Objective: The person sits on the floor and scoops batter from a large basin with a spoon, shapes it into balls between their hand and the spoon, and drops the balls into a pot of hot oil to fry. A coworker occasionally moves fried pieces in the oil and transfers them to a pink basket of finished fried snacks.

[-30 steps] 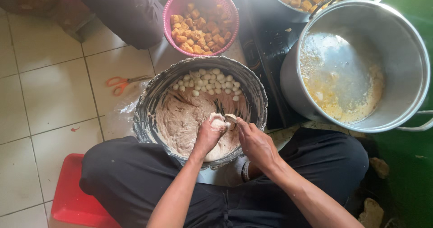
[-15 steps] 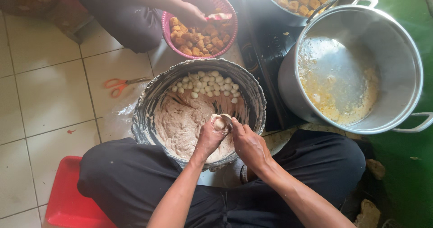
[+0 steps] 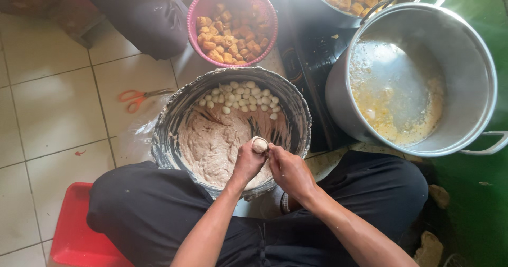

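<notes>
At frame centre, the left hand [image 3: 247, 164] squeezes a pale dough ball [image 3: 259, 145] from its closed grip above the grey paste-filled basin [image 3: 174, 120]; the right hand [image 3: 288, 171], fingers loosely curled, should pinch it off cleanly.

Person wears loose black trousers [image 3: 159, 209], fabric creased across both knees. Forearms are bare, no sleeves visible to the frame edge. Left hand [image 3: 247, 164] and right hand [image 3: 288, 171] are bare: no gloves, rings or wristbands visible; pale paste smears on fingers.
</notes>
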`<state>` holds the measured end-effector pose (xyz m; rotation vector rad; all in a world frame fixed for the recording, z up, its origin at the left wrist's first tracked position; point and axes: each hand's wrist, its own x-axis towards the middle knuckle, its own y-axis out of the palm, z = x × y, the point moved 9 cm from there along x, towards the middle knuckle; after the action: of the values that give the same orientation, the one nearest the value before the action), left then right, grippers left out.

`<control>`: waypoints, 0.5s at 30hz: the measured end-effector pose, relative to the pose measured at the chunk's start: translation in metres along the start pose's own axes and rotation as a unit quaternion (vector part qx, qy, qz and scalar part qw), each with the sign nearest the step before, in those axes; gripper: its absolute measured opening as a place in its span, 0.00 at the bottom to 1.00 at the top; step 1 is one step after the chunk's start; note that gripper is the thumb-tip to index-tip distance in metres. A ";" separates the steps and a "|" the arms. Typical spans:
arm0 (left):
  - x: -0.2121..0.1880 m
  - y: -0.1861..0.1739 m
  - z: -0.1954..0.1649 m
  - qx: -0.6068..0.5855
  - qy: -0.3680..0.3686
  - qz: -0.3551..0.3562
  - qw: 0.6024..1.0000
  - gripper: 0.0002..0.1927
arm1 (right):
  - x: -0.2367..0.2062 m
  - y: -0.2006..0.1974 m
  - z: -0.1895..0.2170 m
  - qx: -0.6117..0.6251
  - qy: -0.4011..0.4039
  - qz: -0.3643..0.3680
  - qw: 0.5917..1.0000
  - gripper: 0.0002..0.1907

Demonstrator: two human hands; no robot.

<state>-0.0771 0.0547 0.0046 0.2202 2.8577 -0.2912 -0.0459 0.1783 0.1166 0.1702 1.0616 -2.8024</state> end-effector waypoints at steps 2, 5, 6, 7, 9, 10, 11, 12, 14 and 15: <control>0.002 0.002 0.002 -0.002 0.021 0.007 1.000 0.07 | 0.002 0.008 -0.015 0.105 0.061 0.061 0.991 0.16; 0.002 0.003 -0.001 0.023 0.086 0.018 0.996 0.09 | 0.004 0.000 -0.030 0.309 0.141 0.120 0.933 0.14; 0.004 0.004 0.007 0.059 0.061 0.019 0.996 0.10 | -0.001 -0.010 -0.039 0.349 0.183 0.131 0.910 0.14; 0.005 0.003 0.015 0.094 0.037 0.018 0.995 0.13 | -0.002 -0.021 -0.046 0.388 0.223 0.142 0.883 0.14; 0.009 -0.003 0.026 0.130 0.014 0.002 0.991 0.15 | 0.009 -0.080 -0.055 0.454 0.196 0.093 0.864 0.12; 0.010 -0.007 0.029 0.133 0.013 -0.011 0.991 0.15 | 0.016 -0.113 -0.071 0.440 0.219 0.036 0.870 0.13; 0.011 -0.012 0.032 0.135 0.012 -0.025 0.990 0.15 | 0.023 -0.147 -0.088 0.424 0.242 -0.019 0.873 0.13; 0.013 -0.015 0.036 0.138 0.009 -0.031 0.990 0.16 | 0.035 -0.179 -0.097 0.358 0.232 -0.045 0.903 0.14; 0.016 -0.021 0.041 0.144 0.006 -0.042 0.989 0.16 | 0.051 -0.222 -0.117 0.264 0.224 -0.072 0.936 0.16; 0.017 -0.022 0.046 0.146 -0.015 -0.042 0.988 0.16 | 0.059 -0.231 -0.129 0.236 0.226 -0.074 0.942 0.16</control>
<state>-0.0864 0.0251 -0.0402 0.1479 2.7889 -0.7261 -0.1364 0.4300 0.1615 0.8507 0.4429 -3.1920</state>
